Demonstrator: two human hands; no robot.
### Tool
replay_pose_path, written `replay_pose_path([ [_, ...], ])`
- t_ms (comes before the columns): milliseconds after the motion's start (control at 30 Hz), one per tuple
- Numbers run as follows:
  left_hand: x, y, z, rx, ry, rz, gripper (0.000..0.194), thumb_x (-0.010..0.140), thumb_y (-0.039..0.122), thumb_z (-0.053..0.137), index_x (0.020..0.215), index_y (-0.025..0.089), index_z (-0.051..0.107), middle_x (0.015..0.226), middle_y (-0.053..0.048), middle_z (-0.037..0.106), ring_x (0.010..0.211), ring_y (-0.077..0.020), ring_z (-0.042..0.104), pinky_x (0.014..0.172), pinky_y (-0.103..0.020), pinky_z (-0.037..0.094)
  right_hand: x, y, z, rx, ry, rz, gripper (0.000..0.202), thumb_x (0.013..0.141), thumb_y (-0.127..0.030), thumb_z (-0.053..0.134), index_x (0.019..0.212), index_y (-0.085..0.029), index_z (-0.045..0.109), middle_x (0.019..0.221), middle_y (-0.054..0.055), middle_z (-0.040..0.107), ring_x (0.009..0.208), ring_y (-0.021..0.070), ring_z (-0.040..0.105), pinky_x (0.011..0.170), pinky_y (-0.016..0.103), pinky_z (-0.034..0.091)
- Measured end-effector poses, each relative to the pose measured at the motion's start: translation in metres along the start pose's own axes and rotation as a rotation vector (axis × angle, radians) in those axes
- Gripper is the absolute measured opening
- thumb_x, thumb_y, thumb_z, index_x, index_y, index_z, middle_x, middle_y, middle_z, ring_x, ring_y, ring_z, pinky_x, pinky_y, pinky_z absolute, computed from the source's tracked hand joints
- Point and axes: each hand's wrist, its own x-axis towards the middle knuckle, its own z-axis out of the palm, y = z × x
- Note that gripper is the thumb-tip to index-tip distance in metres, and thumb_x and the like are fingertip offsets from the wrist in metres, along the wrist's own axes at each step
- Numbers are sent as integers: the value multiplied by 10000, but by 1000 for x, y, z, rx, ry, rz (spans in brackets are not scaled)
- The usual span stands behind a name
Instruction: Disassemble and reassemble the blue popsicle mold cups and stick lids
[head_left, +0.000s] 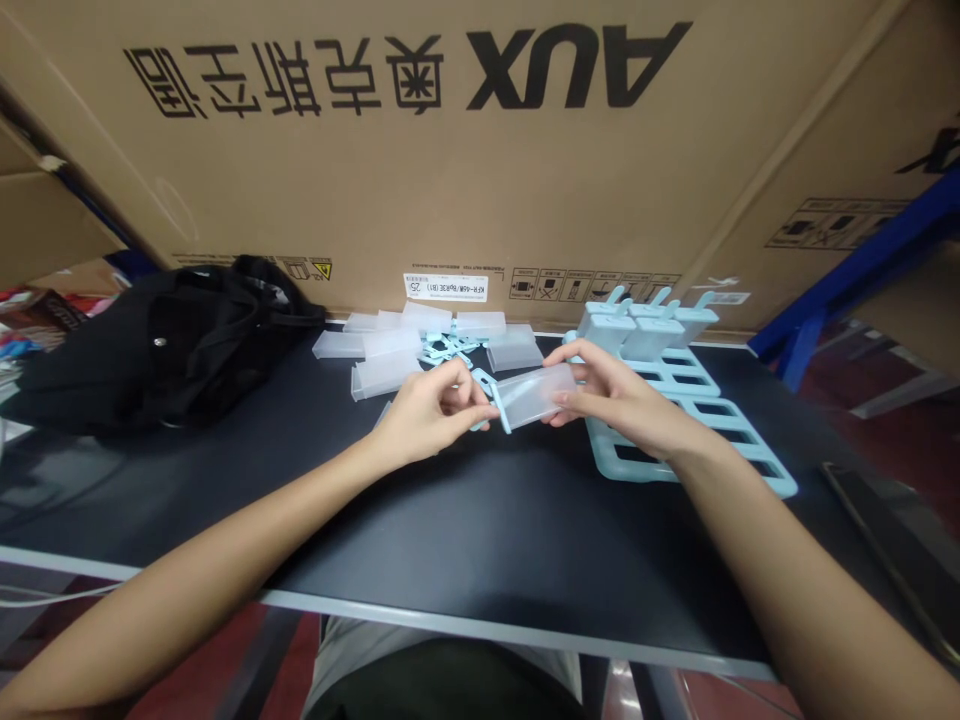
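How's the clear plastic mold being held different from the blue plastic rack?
The cloudy, boxy plastic mold is clear and small; the light-blue, slotted plastic rack is opaque and bigger. The mold is held; the rack rests on the black table. Both look plastic.

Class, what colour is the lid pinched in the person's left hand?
The lid is light blue, seen in the head view, the only one.

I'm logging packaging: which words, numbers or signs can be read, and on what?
"AUX": large cardboard box, upside down.
"奥克斯空调": same box, upside down.
"KFR-46W", "25": its white label, upside down; remaining print unclear.
Yellow warning triangle: symbol too small.
Fine print by pictograms: too small.
Far-right lettering: cut off.
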Motion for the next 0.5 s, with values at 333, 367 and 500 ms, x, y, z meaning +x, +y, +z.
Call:
replay_pose_path([
  [333, 2, 2, 0, -182, 129, 50, 443, 808, 387, 790, 843, 219, 382, 927, -41, 715, 725, -136, 676, 685, -306, 581, 1, -1, 15, -175, -99, -82, 339, 784, -393, 752, 979, -248, 516, 912, 1, 668, 810, 163, 633, 707, 300, 501],
  [367, 1, 1, 1, -188, 101, 58, 441, 807, 376, 793, 871, 222, 385, 974, -53, 720, 759, -143, 686, 709, -314, 585, 2, -1, 17, -209, -102, -97, 352, 791, -386, 745, 1031, -253, 525, 922, 2, 669, 829, 169, 634, 724, 306, 499],
  [500, -3, 0, 3, -167, 1, 123, 435, 809, 314, 795, 1019, 236, 422, 1089, -69, 701, 956, -183, 700, 853, -351, 577, 1, -1, 26, -330, -123, -166, 496, 834, -361, 706, 1272, -274, 491, 1010, 17, 657, 879, 177, 625, 739, 312, 493],
])
